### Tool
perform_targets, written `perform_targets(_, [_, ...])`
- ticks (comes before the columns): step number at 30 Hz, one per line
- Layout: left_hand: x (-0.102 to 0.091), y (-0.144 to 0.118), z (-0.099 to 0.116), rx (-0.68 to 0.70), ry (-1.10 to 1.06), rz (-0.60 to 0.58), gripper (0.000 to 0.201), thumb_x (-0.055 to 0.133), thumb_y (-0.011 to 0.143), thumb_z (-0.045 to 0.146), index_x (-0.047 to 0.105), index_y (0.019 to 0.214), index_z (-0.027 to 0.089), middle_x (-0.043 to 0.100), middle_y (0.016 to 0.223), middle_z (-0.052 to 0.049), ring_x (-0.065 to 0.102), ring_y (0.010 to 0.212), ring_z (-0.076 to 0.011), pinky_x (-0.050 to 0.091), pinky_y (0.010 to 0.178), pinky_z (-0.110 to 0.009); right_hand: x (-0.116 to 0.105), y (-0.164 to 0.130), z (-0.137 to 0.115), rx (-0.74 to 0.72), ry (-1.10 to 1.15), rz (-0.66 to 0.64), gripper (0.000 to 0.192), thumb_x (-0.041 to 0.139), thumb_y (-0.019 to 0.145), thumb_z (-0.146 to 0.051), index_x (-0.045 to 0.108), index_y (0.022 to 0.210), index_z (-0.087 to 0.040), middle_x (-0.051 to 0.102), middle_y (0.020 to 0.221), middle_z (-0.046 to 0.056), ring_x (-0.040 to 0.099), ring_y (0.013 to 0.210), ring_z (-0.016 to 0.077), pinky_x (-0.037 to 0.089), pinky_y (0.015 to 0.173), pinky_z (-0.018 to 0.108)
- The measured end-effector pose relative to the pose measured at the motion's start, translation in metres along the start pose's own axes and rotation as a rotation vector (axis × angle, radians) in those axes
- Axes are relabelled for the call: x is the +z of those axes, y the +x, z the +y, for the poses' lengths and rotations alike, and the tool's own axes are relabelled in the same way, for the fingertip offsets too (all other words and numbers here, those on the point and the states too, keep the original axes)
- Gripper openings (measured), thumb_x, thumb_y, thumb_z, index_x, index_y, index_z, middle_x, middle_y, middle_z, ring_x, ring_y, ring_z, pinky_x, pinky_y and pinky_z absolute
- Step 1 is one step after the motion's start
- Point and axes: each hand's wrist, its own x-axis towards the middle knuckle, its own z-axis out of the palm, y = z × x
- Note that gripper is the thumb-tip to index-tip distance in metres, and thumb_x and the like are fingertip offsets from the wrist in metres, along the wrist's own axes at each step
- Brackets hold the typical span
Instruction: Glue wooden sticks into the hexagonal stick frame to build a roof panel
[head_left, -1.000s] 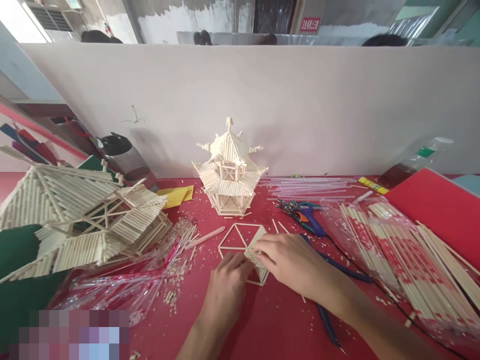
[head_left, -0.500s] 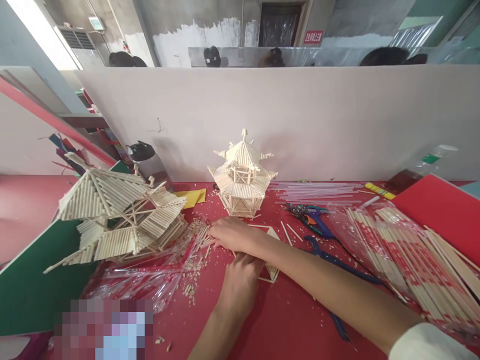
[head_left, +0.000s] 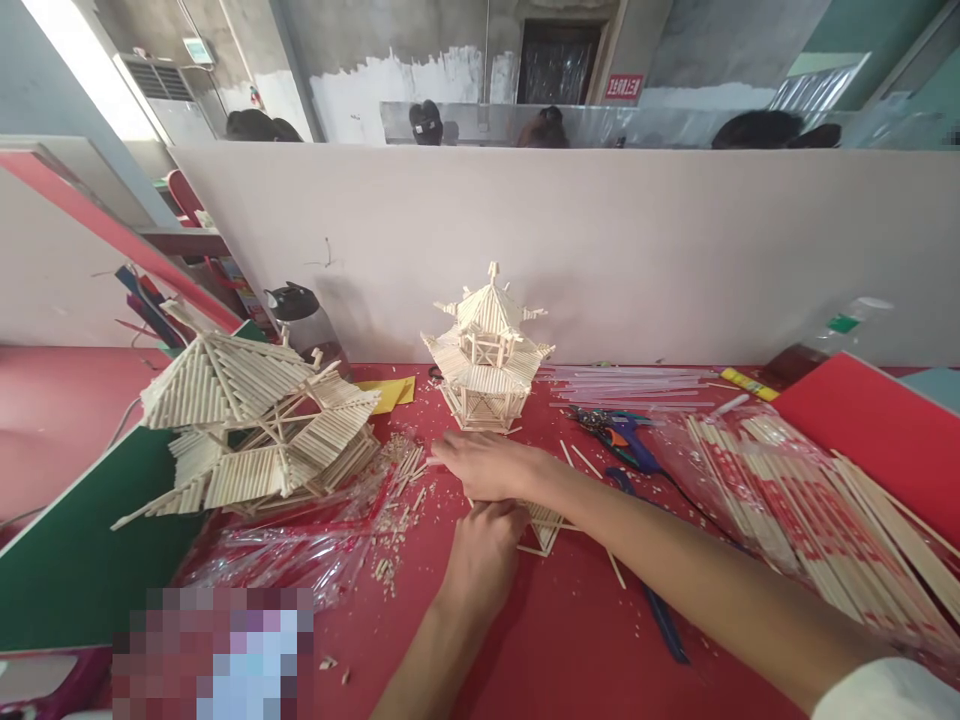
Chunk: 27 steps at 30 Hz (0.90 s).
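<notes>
My right hand (head_left: 491,466) reaches across to the left, low over the red table (head_left: 570,650). Its fingertips touch the loose short sticks (head_left: 409,470) beside a cellophane heap; whether they pinch one is hidden. My left hand (head_left: 482,560) lies under that forearm, fingers curled down on a flat frame of sticks (head_left: 545,525), most of which the hands cover. A small two-tier pagoda of sticks (head_left: 487,360) stands just behind the hands.
A large stick roof model (head_left: 255,420) sits at the left on a green board (head_left: 67,570). Crumpled cellophane (head_left: 300,550) lies before it. To the right are a blue glue gun (head_left: 626,440), clear glue sticks (head_left: 630,385), wrapped chopstick packs (head_left: 810,510) and a red board (head_left: 885,420). A pale partition (head_left: 600,250) closes the back.
My right hand has left the flat frame and swung left to the loose sticks. My left hand stays on the frame. The camera has turned a little to the left.
</notes>
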Motion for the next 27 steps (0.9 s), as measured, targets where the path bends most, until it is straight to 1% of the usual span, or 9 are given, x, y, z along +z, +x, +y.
perform_targets(2, [0.001,0.000,-0.001,0.016,-0.011,0.015,0.040,0.049,0.088,-0.002,0.077,0.104,0.022,0.076,0.104,-0.008,0.069,0.103,-0.0247,0.057,0.085,-0.034,0.002,0.000,0.002,0.015,-0.021,-0.008,0.033,0.055,0.091,-0.006,0.060,0.122,-0.017,0.073,0.111,0.014,0.068,0.092,0.0241,0.042,0.072,0.033])
perform_targets(6, [0.002,0.000,-0.003,0.046,-0.029,0.043,0.041,0.047,0.088,-0.003,0.077,0.103,0.021,0.074,0.104,-0.007,0.066,0.105,-0.0237,0.056,0.085,-0.031,0.003,0.005,0.006,0.041,-0.068,-0.050,0.022,0.057,0.095,-0.010,0.066,0.113,-0.019,0.075,0.084,0.009,0.069,0.079,0.0239,0.039,0.068,0.033])
perform_targets(12, [-0.001,0.001,-0.001,0.036,-0.026,0.022,0.040,0.047,0.089,-0.003,0.077,0.099,0.022,0.072,0.102,-0.006,0.065,0.104,-0.0229,0.054,0.083,-0.030,0.000,0.012,0.004,0.038,-0.091,-0.077,0.019,0.053,0.106,-0.027,0.069,0.115,-0.024,0.076,0.086,0.008,0.070,0.078,0.0233,0.039,0.068,0.032])
perform_targets(14, [-0.002,0.001,0.000,0.028,-0.016,0.011,0.040,0.047,0.089,-0.003,0.077,0.098,0.021,0.072,0.101,-0.006,0.065,0.102,-0.0234,0.054,0.081,-0.030,-0.002,0.014,0.004,0.041,-0.084,-0.084,0.019,0.059,0.103,-0.032,0.069,0.116,-0.022,0.076,0.086,0.008,0.070,0.079,0.0238,0.040,0.067,0.032])
perform_targets(18, [-0.002,0.001,0.000,0.021,-0.001,0.001,0.041,0.046,0.090,-0.003,0.077,0.102,0.022,0.072,0.100,-0.005,0.064,0.099,-0.0228,0.052,0.077,-0.028,-0.010,0.013,0.007,0.060,-0.062,-0.104,0.034,0.074,0.093,-0.034,0.067,0.120,-0.016,0.076,0.085,0.010,0.069,0.081,0.0259,0.041,0.067,0.032])
perform_targets(20, [-0.002,0.001,0.000,0.017,-0.001,0.000,0.042,0.045,0.090,-0.003,0.076,0.102,0.023,0.072,0.100,-0.005,0.064,0.097,-0.0222,0.051,0.076,-0.028,-0.018,0.006,0.009,0.074,-0.043,-0.101,0.030,0.073,0.093,-0.029,0.067,0.118,-0.013,0.076,0.088,0.012,0.069,0.084,0.0268,0.042,0.068,0.033])
perform_targets(23, [-0.002,0.001,0.001,0.021,-0.022,0.014,0.042,0.045,0.090,-0.003,0.076,0.100,0.025,0.072,0.101,-0.003,0.064,0.098,-0.0213,0.050,0.077,-0.027,-0.030,-0.018,0.014,0.105,0.004,-0.073,0.022,0.060,0.097,-0.016,0.066,0.117,-0.012,0.075,0.102,0.016,0.067,0.088,0.0251,0.043,0.069,0.032])
perform_targets(25, [-0.002,0.000,0.001,0.025,-0.037,0.029,0.044,0.045,0.091,-0.002,0.076,0.102,0.026,0.072,0.101,-0.002,0.064,0.098,-0.0206,0.049,0.076,-0.026,-0.036,-0.043,0.017,0.146,0.059,-0.028,0.031,0.047,0.101,-0.014,0.060,0.130,-0.013,0.074,0.109,0.016,0.066,0.086,0.0227,0.043,0.069,0.032])
perform_targets(27, [-0.003,0.000,0.001,0.027,-0.048,0.042,0.044,0.044,0.091,-0.002,0.075,0.103,0.027,0.072,0.101,-0.002,0.064,0.097,-0.0201,0.048,0.075,-0.025,-0.038,-0.073,0.020,0.244,0.296,0.099,0.047,0.043,0.102,-0.013,0.046,0.149,-0.019,0.075,0.099,0.010,0.065,0.078,0.0207,0.043,0.067,0.031])
